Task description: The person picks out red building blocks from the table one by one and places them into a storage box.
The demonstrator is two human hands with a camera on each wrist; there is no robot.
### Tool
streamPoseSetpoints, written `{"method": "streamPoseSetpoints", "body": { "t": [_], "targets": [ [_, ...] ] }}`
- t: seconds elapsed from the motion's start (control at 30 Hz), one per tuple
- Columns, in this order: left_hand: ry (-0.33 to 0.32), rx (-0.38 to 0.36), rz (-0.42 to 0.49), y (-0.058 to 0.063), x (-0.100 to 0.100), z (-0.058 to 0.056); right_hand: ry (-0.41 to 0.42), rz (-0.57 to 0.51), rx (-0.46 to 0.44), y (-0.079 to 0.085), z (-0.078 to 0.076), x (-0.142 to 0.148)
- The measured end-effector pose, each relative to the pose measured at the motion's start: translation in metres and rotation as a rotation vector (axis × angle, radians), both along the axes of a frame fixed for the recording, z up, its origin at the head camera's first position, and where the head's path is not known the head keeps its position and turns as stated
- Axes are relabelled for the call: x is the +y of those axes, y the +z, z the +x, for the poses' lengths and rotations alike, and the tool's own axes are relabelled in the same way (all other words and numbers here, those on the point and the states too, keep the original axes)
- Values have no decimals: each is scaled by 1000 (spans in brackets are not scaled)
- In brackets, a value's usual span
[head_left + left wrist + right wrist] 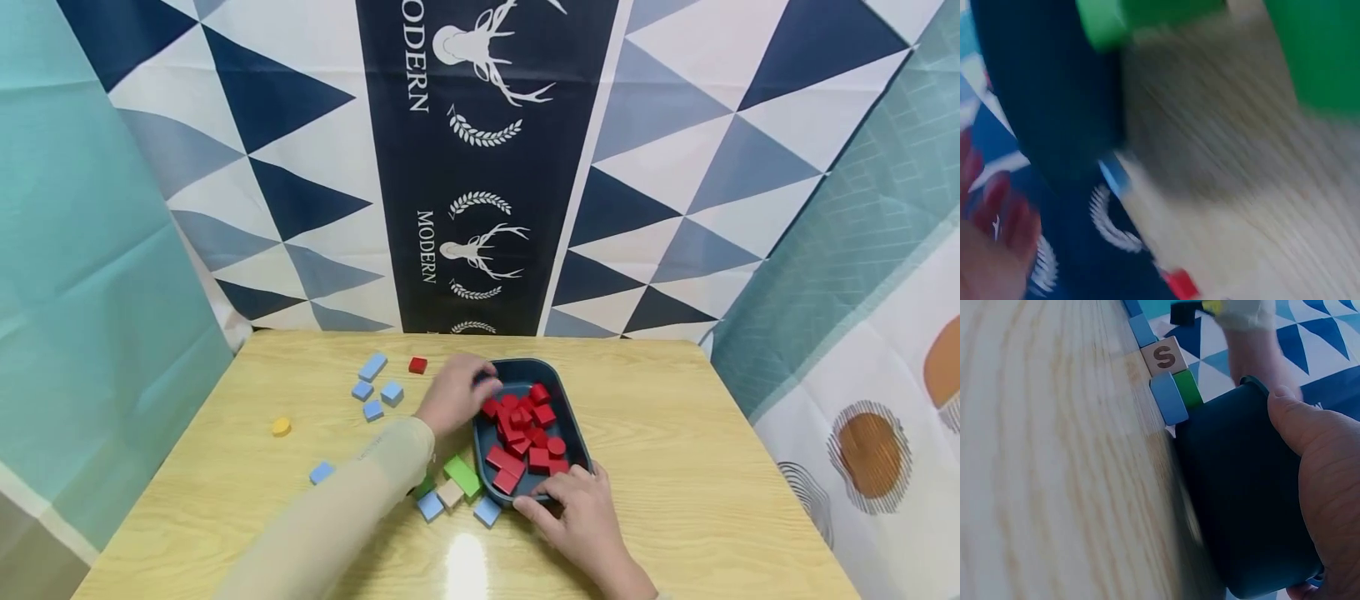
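Observation:
A dark blue plastic container [525, 372] holds several red blocks [538, 459]. My right hand [579, 515] grips its near rim; in the right wrist view, the thumb [1291, 412] lies along the container's outer wall [1241, 494]. My left hand [459, 392] is at the container's far left rim, its fingers loosely bent over the edge. Blurred left fingers [1007, 215] appear beside the container in the left wrist view, with nothing visible in them. One red block [417, 365] lies on the table, left of the left hand.
Several light blue blocks [372, 367] lie on the far left of the wooden table [660, 433]. A yellow round block [281, 427] is farther left. Green [462, 477], blue [487, 512] and wooden [451, 494] blocks sit close against the container's left side. Patterned cloth [480, 167] hangs behind.

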State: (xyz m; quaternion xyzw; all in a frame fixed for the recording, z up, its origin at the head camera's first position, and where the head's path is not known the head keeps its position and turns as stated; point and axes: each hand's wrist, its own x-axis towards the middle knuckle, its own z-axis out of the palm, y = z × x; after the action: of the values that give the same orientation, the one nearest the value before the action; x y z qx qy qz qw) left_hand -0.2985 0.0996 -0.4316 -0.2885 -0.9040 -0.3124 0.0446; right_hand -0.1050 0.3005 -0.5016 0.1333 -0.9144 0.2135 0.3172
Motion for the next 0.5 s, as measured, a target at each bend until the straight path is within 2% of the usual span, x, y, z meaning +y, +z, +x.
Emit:
{"method": "streamPoseSetpoints", "body": {
  "t": [0.07, 0.13, 0.23, 0.3, 0.37, 0.43, 0.5],
  "targets": [
    [137, 21, -79, -6, -10, -17, 1, -4, -2, -2, -1, -1],
    [245, -4, -177, -14, -23, -34, -1, -9, -1, -3, -1, -3],
    [277, -75, -366, -27, -38, -49, 2, -13, 1, -5, -1, -4],
    [277, -77, -431, -34, -42, -54, 2, -18, -1, -5, 0, -5],
    [271, -49, -476, -35, -41, -55, 3, -21, -6, -5, 1, -4],
    [275, -28, -433, -30, -36, -51, -3, -20, -11, -4, 1, -2],
    [274, -34, -303, -20, -25, -43, -15, -15, -15, -3, 2, 0]
  ]
}}
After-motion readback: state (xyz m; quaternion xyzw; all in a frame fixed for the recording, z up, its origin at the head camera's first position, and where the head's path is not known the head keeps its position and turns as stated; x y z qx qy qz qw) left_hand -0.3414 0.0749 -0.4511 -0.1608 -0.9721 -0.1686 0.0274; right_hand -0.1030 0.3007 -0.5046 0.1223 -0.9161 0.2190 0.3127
